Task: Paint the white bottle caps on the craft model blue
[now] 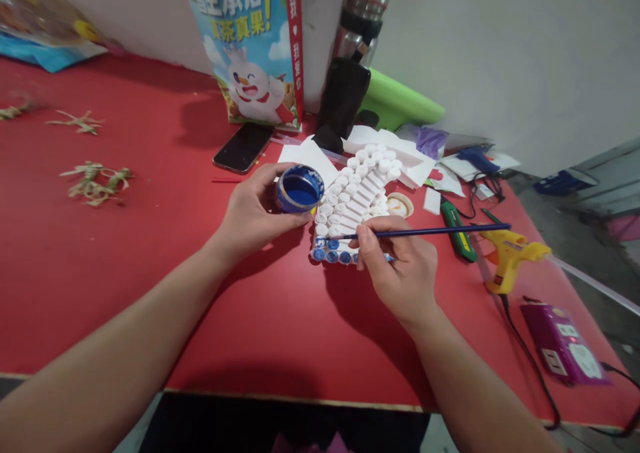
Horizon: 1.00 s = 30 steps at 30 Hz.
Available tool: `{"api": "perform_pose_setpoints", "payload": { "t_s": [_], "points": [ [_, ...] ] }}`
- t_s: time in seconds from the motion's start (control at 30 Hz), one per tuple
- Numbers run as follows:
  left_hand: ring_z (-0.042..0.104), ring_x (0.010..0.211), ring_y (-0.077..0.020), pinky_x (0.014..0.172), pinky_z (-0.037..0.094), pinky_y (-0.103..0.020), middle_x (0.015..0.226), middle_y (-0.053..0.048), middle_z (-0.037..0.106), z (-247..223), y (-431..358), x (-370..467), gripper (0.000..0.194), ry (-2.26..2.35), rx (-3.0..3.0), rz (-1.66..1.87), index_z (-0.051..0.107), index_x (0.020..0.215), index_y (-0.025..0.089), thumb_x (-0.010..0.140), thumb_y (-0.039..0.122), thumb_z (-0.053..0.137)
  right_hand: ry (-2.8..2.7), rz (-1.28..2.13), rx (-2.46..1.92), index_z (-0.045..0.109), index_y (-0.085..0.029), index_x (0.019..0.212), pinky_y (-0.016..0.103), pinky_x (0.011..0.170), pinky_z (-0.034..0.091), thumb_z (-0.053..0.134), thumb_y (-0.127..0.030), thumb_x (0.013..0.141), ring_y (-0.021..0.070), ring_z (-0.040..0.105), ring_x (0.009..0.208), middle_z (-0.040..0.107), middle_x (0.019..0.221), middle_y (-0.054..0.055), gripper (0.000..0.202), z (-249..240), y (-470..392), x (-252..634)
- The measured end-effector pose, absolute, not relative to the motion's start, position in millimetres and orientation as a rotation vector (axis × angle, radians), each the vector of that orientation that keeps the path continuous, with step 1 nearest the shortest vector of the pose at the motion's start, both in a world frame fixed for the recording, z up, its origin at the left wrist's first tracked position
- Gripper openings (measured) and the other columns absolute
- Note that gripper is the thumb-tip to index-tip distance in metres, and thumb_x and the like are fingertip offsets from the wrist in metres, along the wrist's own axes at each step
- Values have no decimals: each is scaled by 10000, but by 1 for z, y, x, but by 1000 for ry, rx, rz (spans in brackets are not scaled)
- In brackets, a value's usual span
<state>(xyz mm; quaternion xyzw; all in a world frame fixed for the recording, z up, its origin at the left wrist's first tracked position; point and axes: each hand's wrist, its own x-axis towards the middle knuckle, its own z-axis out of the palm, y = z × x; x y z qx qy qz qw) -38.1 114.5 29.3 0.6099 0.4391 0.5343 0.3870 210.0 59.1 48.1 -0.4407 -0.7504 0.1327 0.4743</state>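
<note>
My left hand [255,214] is closed around a small jar of blue paint [300,190], tilted so its open mouth faces me. Pinched in my right hand [400,263] is a thin paintbrush [440,230] with a dark blue handle. Its tip lies over a white model of rolled-paper rounds with a stair-like strip [357,196], close to the front rows. Several rounds along the near edge are blue; those further back are white. My right hand hides part of the model's front right corner.
Behind the model stand a printed bag [257,53], a phone [244,148] and a steel flask [367,6]. To the right lie a green utility knife [459,232], a yellow glue gun [513,256] and a purple power box [564,343]. Straw pieces [97,181] lie left on the red table [150,273].
</note>
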Motion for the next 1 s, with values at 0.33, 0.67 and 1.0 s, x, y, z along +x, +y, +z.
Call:
{"api": "perform_pose_setpoints", "payload": {
  "t_s": [0.33,0.67,1.0],
  "points": [
    [807,1245,-372,1084,686,-508,1332,-113,849,27,116,-39,757,1109,1568,1352,786,1306,230,664,441,1127,-1863,366,-1064,698,-274,1019,274,560,575,659,-298,1148,139,727,562,773,736,-36,137,47,58,210],
    [812,1231,-361,1067,689,-489,1325,-109,857,27,116,-39,745,1104,1561,1356,785,1301,227,668,415,1129,-1851,349,-1080,692,-268,1001,274,555,564,679,-276,1137,132,714,553,761,726,-44,137,46,58,209],
    [807,1242,-362,1086,677,-492,1325,-111,848,27,116,-39,743,1097,1565,1348,784,1318,219,685,417,1118,-1858,337,-1057,686,-266,1015,266,559,544,672,-264,1143,128,712,564,758,751,-42,128,47,60,210]
  ]
}}
